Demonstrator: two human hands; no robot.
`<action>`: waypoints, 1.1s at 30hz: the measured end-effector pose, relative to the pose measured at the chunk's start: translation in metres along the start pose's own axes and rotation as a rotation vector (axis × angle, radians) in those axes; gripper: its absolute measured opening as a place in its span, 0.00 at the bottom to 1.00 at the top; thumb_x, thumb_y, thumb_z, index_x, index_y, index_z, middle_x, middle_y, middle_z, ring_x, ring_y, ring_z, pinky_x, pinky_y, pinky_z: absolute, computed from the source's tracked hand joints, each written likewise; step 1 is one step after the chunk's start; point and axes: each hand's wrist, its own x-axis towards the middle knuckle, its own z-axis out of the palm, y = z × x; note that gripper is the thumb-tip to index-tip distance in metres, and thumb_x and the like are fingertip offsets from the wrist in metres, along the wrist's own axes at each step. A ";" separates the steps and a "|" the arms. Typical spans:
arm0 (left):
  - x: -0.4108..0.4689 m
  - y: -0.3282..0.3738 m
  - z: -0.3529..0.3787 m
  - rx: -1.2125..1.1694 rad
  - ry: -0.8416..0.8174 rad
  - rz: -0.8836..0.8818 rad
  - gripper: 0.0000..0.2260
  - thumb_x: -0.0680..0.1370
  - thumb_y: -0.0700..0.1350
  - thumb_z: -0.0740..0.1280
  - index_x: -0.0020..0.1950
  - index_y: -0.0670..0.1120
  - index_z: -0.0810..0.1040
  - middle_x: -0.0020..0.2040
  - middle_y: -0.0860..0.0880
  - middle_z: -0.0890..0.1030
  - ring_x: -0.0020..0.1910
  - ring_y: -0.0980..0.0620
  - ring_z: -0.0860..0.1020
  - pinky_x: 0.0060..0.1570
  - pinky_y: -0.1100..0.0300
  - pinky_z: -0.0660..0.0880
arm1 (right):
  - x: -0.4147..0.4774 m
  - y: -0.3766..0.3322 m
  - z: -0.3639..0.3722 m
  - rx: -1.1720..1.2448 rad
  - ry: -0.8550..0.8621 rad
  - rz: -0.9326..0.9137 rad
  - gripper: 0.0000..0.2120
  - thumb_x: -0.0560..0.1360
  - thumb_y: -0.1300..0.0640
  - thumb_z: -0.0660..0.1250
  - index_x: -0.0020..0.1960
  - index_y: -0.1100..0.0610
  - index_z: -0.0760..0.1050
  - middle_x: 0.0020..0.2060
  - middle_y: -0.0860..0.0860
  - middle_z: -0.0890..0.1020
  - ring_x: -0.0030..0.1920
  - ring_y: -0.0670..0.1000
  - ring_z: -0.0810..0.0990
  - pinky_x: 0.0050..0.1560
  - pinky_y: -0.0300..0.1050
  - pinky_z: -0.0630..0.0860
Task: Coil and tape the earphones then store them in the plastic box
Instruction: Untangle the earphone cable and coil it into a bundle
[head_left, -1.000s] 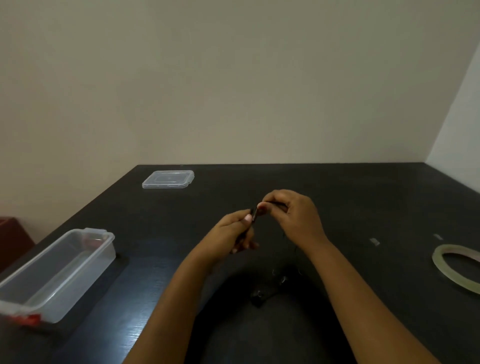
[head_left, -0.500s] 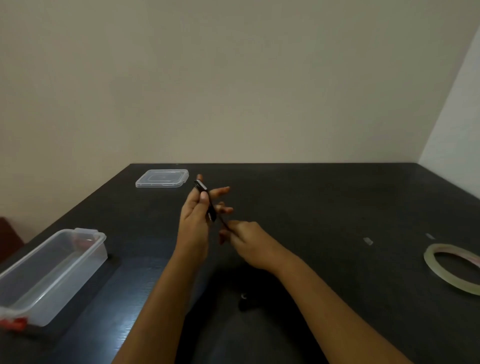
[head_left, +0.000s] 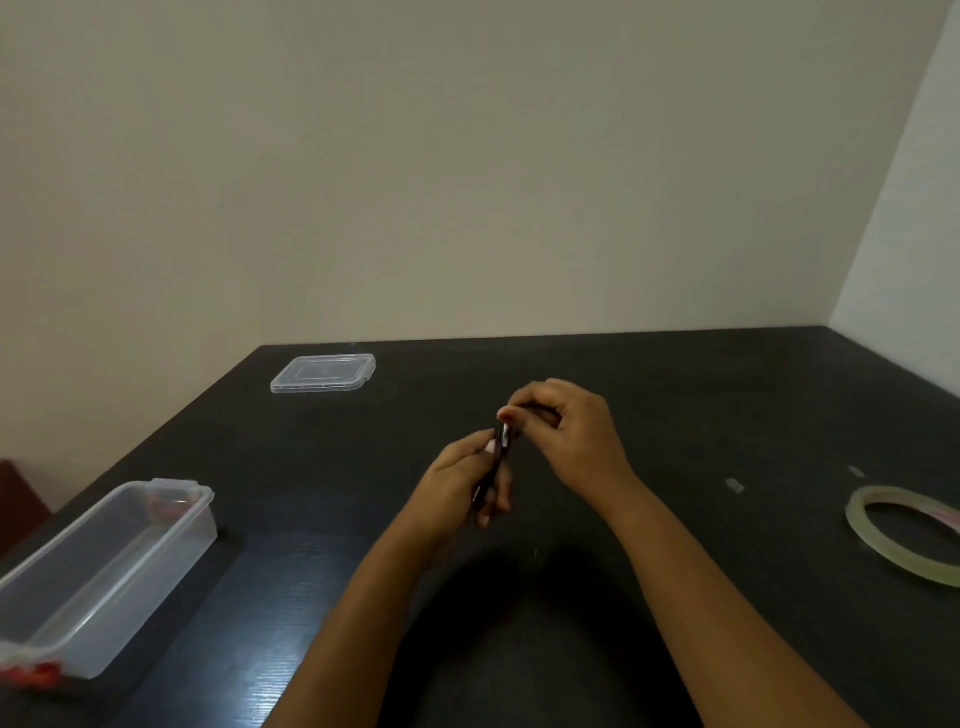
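Observation:
Black earphones (head_left: 502, 441) are held above the middle of the dark table (head_left: 727, 395). My left hand (head_left: 462, 488) grips the coiled bundle from below, thumb pressed on it. Just above and to the right, my right hand (head_left: 571, 431) pinches the cord at the bundle's top end. Most of the cord is hidden inside my fingers. An open clear plastic box (head_left: 104, 571) with red clips stands at the left edge of the table. A roll of clear tape (head_left: 904, 540) lies flat at the right edge.
The box's clear lid (head_left: 323, 372) lies flat at the far left of the table. Two small cut pieces of tape (head_left: 735, 486) are stuck on the table left of the roll. A beige wall stands behind the table.
My left hand dropped from its raised position back toward the table's middle. My right hand rose from beneath it and now pinches the cord at the top of the bundle.

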 end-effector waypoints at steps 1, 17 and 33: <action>0.000 0.001 0.000 -0.081 -0.020 -0.009 0.15 0.82 0.41 0.50 0.54 0.42 0.76 0.25 0.48 0.73 0.20 0.55 0.66 0.27 0.62 0.67 | 0.000 0.002 0.001 0.112 0.036 0.045 0.04 0.73 0.55 0.71 0.42 0.55 0.81 0.38 0.51 0.81 0.39 0.48 0.82 0.40 0.46 0.81; 0.005 0.005 -0.008 -0.675 0.153 0.045 0.16 0.81 0.42 0.51 0.65 0.43 0.72 0.48 0.49 0.85 0.25 0.60 0.74 0.28 0.69 0.71 | -0.017 -0.017 0.045 0.655 -0.286 0.660 0.13 0.82 0.57 0.55 0.44 0.52 0.76 0.31 0.49 0.73 0.26 0.43 0.64 0.27 0.37 0.61; 0.004 -0.001 -0.013 -0.644 0.170 0.042 0.16 0.82 0.43 0.51 0.67 0.51 0.69 0.51 0.48 0.85 0.34 0.57 0.75 0.32 0.68 0.73 | -0.014 -0.017 0.035 0.912 -0.330 0.781 0.17 0.78 0.44 0.60 0.37 0.50 0.81 0.31 0.46 0.78 0.24 0.42 0.63 0.24 0.34 0.59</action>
